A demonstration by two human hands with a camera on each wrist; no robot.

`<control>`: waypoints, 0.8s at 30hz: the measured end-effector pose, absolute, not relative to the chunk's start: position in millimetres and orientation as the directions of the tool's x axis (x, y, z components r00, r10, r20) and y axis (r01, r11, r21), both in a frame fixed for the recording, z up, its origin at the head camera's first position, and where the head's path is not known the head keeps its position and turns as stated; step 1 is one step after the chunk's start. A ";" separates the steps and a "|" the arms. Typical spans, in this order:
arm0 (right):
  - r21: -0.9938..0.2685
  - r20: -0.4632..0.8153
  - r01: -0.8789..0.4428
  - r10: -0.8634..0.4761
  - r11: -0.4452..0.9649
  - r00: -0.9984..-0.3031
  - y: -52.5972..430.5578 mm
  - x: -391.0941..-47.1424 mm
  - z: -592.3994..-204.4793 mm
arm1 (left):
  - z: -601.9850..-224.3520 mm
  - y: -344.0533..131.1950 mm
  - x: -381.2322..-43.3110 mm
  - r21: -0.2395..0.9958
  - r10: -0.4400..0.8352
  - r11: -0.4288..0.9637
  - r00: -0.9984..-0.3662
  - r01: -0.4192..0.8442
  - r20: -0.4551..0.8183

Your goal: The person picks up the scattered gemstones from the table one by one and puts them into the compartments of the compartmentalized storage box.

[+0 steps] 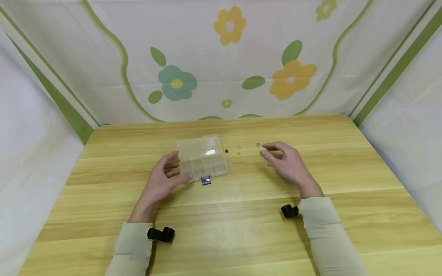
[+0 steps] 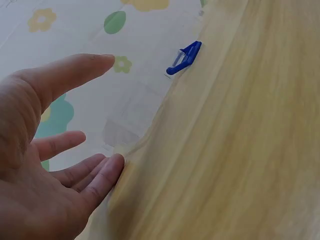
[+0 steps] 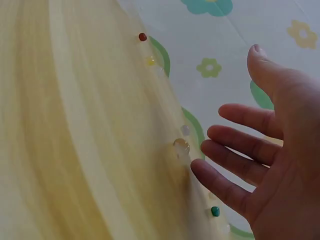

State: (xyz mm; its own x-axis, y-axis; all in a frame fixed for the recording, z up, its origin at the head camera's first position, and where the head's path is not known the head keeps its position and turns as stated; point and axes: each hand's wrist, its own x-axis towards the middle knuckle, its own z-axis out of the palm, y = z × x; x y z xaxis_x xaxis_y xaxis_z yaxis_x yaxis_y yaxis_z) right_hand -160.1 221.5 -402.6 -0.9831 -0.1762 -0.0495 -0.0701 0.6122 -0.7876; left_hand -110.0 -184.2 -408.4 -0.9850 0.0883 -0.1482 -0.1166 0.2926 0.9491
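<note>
The right hand's fingers are parted, thumb well off the others, and I see nothing between them; the right wrist view confirms that. They hang by a greyish bead, bent downward, I'd guess because such small pieces call for the fingertips. The left hand's fingers are spread wide around the left end of a clear divided box, thumb at the front corner, the rest along the side, probably to steady something so light. I can't tell how firmly they touch it.

The box sits on the tabletop with its lid tipped back, which leaves the compartments facing up. Just right of it lie a dark red bead and a yellow bead.

The right wrist camera gives me a green bead near the little finger that I can't pick out from above. The left one shows the front clasp as bright blue; from overhead it looks nearly black.
</note>
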 end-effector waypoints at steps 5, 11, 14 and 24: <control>-0.792 -0.062 -0.051 -0.163 0.609 -0.985 226.9 -161.0 -406.1 | -415.0 -184.1 -111.4 0.942 0.090 0.319 -0.986 -0.105 -0.140; -0.768 -0.053 -0.069 -0.170 0.637 -0.984 231.8 -161.4 -405.8 | -419.5 -183.0 -111.7 0.925 0.083 0.369 -0.987 -0.096 -0.136; -0.746 -0.052 -0.072 -0.166 0.662 -0.985 234.5 -160.9 -406.3 | -420.4 -182.1 -111.4 0.913 0.080 0.395 -0.987 -0.097 -0.139; -0.722 -0.044 -0.103 -0.194 0.685 -0.980 242.4 -160.4 -413.3 | -421.6 -178.0 -111.1 0.858 0.072 0.510 -0.991 -0.063 -0.116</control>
State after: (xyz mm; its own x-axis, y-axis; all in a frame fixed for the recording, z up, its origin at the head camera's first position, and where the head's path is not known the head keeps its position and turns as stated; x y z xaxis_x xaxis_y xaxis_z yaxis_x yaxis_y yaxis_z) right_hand -160.4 242.4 -413.3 -0.9801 -0.1937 -0.0437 -0.1031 0.6847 -0.7215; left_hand -111.1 -178.0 -421.6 -0.9906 0.0722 -0.1160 -0.0633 0.5096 0.8581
